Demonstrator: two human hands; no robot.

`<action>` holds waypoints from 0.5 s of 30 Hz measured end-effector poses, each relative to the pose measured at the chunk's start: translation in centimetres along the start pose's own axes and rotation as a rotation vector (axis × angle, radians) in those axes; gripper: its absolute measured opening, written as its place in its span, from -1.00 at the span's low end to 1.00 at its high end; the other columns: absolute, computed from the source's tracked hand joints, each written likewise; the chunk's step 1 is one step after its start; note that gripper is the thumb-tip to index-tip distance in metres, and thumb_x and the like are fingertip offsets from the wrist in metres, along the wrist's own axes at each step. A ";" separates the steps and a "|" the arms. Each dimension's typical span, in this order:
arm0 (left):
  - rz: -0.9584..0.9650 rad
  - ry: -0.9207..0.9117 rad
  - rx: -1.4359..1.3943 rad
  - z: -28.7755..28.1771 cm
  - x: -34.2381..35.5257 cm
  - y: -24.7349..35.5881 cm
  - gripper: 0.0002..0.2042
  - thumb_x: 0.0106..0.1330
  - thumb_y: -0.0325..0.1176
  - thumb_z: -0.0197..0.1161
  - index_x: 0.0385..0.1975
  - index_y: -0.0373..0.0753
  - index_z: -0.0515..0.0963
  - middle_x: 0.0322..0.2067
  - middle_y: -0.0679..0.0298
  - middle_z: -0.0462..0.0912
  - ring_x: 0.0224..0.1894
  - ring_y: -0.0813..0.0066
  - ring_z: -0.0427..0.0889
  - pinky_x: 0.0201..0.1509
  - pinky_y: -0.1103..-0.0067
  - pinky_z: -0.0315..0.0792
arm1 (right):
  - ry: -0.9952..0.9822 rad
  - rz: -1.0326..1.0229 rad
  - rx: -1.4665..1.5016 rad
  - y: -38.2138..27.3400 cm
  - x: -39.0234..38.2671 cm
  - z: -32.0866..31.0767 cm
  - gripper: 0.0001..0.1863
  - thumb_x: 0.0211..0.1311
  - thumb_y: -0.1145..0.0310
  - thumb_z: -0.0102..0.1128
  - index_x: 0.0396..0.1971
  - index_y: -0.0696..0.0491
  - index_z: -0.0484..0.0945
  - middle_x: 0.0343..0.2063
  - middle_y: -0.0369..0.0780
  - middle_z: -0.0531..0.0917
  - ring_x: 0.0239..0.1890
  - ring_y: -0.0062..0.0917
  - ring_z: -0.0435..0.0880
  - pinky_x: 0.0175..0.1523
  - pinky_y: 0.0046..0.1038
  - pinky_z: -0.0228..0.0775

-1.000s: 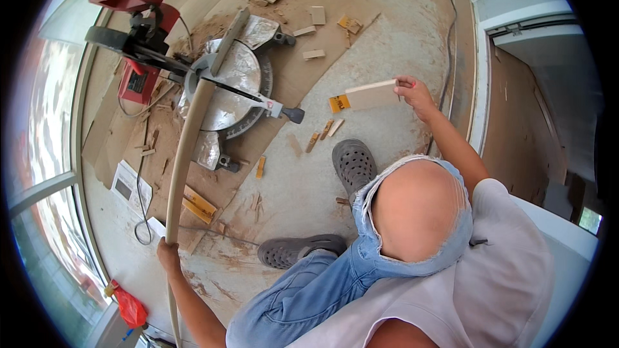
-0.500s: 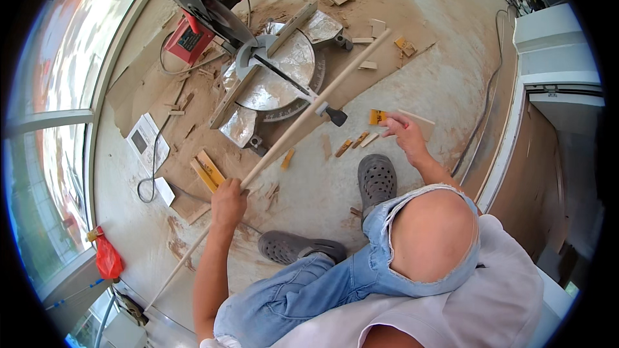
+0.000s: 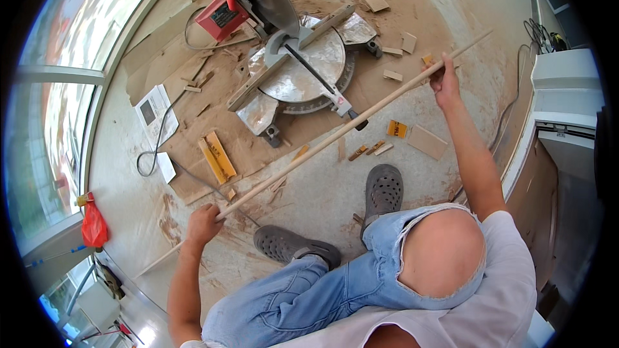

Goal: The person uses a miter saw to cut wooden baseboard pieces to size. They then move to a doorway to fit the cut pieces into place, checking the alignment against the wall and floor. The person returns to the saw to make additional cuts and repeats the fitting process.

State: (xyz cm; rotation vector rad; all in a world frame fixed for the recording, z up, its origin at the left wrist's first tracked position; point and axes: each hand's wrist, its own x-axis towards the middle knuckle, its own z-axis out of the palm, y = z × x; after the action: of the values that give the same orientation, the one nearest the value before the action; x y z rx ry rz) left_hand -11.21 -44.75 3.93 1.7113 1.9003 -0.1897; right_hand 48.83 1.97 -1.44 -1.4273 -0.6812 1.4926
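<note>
Head view: long wooden strip now held at both ends, spanning the floor just in front of the miter saw. Left hand clenched around its near end; right hand, earlier gripping only a short offcut, now closed on the far part. Strip swung from upright-left to diagonal, apparently being lined up toward the saw table. Grey clogs planted beside scattered offcuts.

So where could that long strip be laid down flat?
Bare floor lies along the window frame, left of the cardboard sheet. Offcuts crowd the floor around the miter saw and ahead of the grey clogs.
</note>
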 end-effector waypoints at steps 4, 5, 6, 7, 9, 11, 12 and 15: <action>-0.270 -0.069 0.133 1.3 -6.6 -10.9 -0.80 0.11 -0.30 0.49 -0.41 -0.21 0.60 -0.34 0.14 0.61 -0.22 0.01 0.65 -0.15 0.20 0.54 | 0.044 -0.073 0.262 -6.4 9.6 0.0 -0.52 0.37 -0.07 0.26 -0.16 0.10 0.52 -0.30 -0.13 0.73 -0.33 -0.54 0.74 -0.66 -0.66 0.03; -0.250 -0.019 0.153 1.1 -6.3 -10.9 -0.80 0.12 -0.30 0.48 -0.40 -0.21 0.59 -0.35 0.13 0.60 -0.21 0.01 0.64 -0.16 0.20 0.53 | -0.019 -0.070 0.260 -6.6 10.1 1.0 -0.52 0.39 -0.06 0.24 -0.14 0.12 0.51 -0.26 -0.10 0.73 -0.27 -0.52 0.74 -0.66 -0.67 0.06; -0.226 0.024 0.169 0.7 -5.9 -10.0 -0.80 0.13 -0.30 0.48 -0.40 -0.22 0.59 -0.35 0.13 0.60 -0.21 0.01 0.64 -0.16 0.19 0.53 | -0.076 -0.065 0.252 -6.5 9.9 2.3 -0.51 0.41 -0.05 0.22 -0.12 0.15 0.51 -0.21 -0.08 0.73 -0.21 -0.50 0.74 -0.66 -0.67 0.10; -0.209 0.077 0.135 0.4 -4.8 -9.0 -0.79 0.15 -0.29 0.47 -0.40 -0.22 0.58 -0.34 0.13 0.59 -0.20 0.01 0.64 -0.16 0.19 0.52 | -0.131 -0.061 0.243 -6.1 9.6 3.5 -0.51 0.43 -0.03 0.19 -0.10 0.18 0.51 -0.17 -0.05 0.73 -0.15 -0.47 0.75 -0.65 -0.68 0.13; -0.200 0.190 0.072 -2.0 -1.1 -4.6 -0.79 0.19 -0.29 0.45 -0.39 -0.24 0.55 -0.34 0.11 0.57 -0.19 0.00 0.62 -0.16 0.18 0.50 | -0.216 -0.028 0.228 -4.1 7.9 7.4 -0.54 0.40 -0.02 0.23 -0.09 0.13 0.52 -0.14 -0.14 0.70 -0.08 -0.48 0.74 -0.64 -0.67 0.08; -0.191 0.225 0.047 -2.8 2.0 -2.3 -0.77 0.25 -0.27 0.41 -0.37 -0.26 0.52 -0.34 0.10 0.55 -0.20 -0.03 0.60 -0.18 0.16 0.47 | -0.267 -0.007 0.241 -2.9 7.1 10.4 -0.56 0.39 0.00 0.23 -0.06 0.11 0.52 -0.10 -0.17 0.68 -0.02 -0.47 0.73 -0.62 -0.68 0.07; -0.131 0.290 0.055 -3.3 3.8 -1.0 -0.76 0.26 -0.26 0.41 -0.37 -0.26 0.51 -0.33 0.09 0.55 -0.21 -0.04 0.60 -0.20 0.16 0.47 | -0.273 0.002 0.259 -2.4 7.2 11.1 -0.56 0.41 0.02 0.21 -0.04 0.12 0.52 -0.08 -0.15 0.68 0.00 -0.45 0.74 -0.61 -0.68 0.08; -0.069 0.410 0.000 -4.5 8.8 2.5 -0.75 0.31 -0.23 0.37 -0.32 -0.27 0.50 -0.31 0.07 0.56 -0.21 -0.06 0.61 -0.22 0.14 0.46 | -0.304 -0.009 0.285 -2.1 6.8 11.4 -0.53 0.48 0.14 0.09 0.16 0.20 0.44 0.12 -0.05 0.65 0.13 -0.41 0.71 -0.60 -0.70 0.14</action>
State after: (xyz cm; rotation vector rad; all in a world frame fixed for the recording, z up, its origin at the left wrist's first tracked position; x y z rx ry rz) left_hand -10.46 -34.59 3.98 1.7882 2.2496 0.1476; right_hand 39.03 11.17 -0.68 -0.9920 -0.6251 1.7415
